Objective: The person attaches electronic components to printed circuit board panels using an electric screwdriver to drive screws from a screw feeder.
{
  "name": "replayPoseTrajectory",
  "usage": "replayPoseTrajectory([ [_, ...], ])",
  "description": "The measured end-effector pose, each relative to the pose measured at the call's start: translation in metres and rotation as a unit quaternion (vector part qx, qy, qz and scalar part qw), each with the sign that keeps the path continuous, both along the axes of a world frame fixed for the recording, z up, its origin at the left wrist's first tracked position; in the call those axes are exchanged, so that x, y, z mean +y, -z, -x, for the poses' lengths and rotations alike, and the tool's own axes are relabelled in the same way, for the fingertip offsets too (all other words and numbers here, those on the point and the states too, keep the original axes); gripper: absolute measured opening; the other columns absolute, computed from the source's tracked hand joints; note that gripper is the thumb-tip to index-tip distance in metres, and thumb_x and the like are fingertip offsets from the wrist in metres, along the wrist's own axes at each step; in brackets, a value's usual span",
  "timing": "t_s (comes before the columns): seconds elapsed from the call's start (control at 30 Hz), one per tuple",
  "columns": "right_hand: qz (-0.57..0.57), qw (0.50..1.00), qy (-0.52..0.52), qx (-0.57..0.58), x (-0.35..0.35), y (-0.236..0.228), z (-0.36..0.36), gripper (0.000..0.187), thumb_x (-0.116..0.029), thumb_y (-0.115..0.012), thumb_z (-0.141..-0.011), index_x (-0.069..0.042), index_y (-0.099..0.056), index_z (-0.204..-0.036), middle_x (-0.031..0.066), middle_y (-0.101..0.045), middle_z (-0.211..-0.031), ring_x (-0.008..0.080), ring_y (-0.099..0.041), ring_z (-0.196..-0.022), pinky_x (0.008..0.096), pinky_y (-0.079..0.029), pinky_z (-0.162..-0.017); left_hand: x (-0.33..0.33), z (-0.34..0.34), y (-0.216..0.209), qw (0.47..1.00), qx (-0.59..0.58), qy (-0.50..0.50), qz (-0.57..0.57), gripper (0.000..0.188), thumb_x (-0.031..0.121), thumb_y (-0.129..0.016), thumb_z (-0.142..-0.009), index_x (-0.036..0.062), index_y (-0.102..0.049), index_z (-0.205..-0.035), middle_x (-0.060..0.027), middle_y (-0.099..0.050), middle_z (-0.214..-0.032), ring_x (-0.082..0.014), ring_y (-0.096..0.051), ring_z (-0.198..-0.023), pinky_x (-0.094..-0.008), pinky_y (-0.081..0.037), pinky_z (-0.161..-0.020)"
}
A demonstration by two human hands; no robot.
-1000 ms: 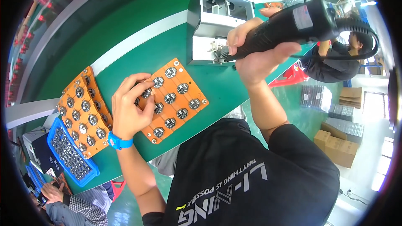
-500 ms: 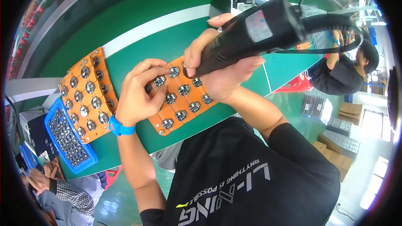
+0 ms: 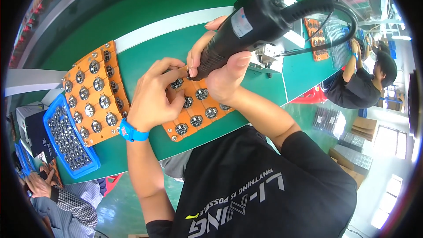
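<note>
Orange board [image 3: 199, 107] is lying flat on the green counter [image 3: 136, 61], right in front of the person, with its long axis slanting from near left to far right. It's got round metallic parts [image 3: 196, 121] sitting in rows, though both hands hide a good chunk of it.

Key bit is the black corded tool [image 3: 233, 31], looks like a screwdriver. It slants down from the cable end at upper right, nose pointing at the board's far side, just beside the left fingertips. Can't tell if the nose is touching anything.

Right hand [image 3: 222, 81] has its fingers wrapped firmly around that tool, low on the body, with the board below and to the left of them. Left hand [image 3: 154, 92] is over the board's left part, fingers bent; can't tell if they're pinching anything. Both hands are about equally near the nose.

Further out: blue wristband [image 3: 133, 132] on the left wrist, more loaded orange boards [image 3: 94, 97] off to the left, then a blue tray [image 3: 88, 170] full of similar parts. Boxy machine [image 3: 293, 39] behind the tool, and a co-worker [image 3: 357, 83] in black over on the right.
</note>
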State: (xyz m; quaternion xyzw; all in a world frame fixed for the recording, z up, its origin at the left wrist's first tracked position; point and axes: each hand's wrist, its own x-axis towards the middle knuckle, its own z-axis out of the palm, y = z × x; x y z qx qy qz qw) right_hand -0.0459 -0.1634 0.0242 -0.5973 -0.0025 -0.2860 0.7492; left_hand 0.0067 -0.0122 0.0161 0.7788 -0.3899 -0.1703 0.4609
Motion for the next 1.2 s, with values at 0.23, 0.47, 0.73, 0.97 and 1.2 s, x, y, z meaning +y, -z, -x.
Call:
replayPoseTrajectory([
  [0.23,0.002,0.999,-0.04,-0.006,0.001,0.001,-0.003,0.084,-0.078,-0.051,-0.081,-0.001,-0.041,-0.111,0.0088,-0.054,-0.059,0.014,-0.05,-0.046,0.028,-0.044,-0.048,0.002,-0.002,-0.009,1.0,0.008,0.015,-0.024,0.03,-0.001,-0.06,-0.064,-0.0018,-0.069,-0.092,-0.0129,-0.063,-0.108,-0.0312,-0.063,-0.092,-0.0374,-0.053,-0.069],
  [0.47,-0.036,0.997,-0.055,-0.048,-0.002,0.009,-0.008,0.068,-0.06,-0.058,-0.09,0.002,-0.043,-0.112,0.0091,-0.056,-0.064,0.0123,-0.051,-0.048,0.0257,-0.044,-0.048,0.004,0.02,-0.014,0.971,-0.16,-0.165,0.069,0.026,-0.002,-0.061,-0.076,-0.0018,-0.067,-0.101,-0.0163,-0.059,-0.118,-0.0322,-0.061,-0.104,-0.0367,-0.055,-0.074],
  [0.73,-0.065,0.996,-0.025,-0.051,-0.027,-0.042,0.018,0.091,-0.075,-0.041,-0.087,0.002,-0.033,-0.135,0.012,-0.06,-0.074,0.0162,-0.058,-0.054,0.0285,-0.047,-0.05,0.017,0.033,0.025,0.958,-0.114,-0.228,0.13,0.026,0.0,-0.06,-0.082,-0.0044,-0.067,-0.106,-0.0168,-0.058,-0.118,-0.029,-0.059,-0.104,-0.0385,-0.047,-0.091],
  [0.97,-0.009,0.972,0.104,-0.208,-0.106,-0.092,0.067,0.077,-0.069,-0.031,-0.095,-0.013,-0.024,-0.148,0.0131,-0.057,-0.091,0.0235,-0.059,-0.067,0.0397,-0.049,-0.067,0.016,0.038,0.024,0.96,-0.159,-0.195,0.126,0.028,0.002,-0.061,-0.081,-0.0037,-0.067,-0.108,-0.0169,-0.057,-0.119,-0.0282,-0.058,-0.102,-0.0384,-0.048,-0.089],
  [1.2,0.051,0.985,0.161,-0.026,-0.113,-0.057,0.066,0.089,-0.081,-0.036,-0.082,-0.021,-0.023,-0.147,0.006,-0.046,-0.063,0.016,-0.042,-0.045,0.0311,-0.038,-0.048,0.014,0.039,0.027,0.962,-0.151,-0.194,0.122,0.03,0.002,-0.062,-0.079,-0.0029,-0.067,-0.108,-0.0166,-0.054,-0.121,-0.0272,-0.058,-0.102,-0.0382,-0.049,-0.088],
])
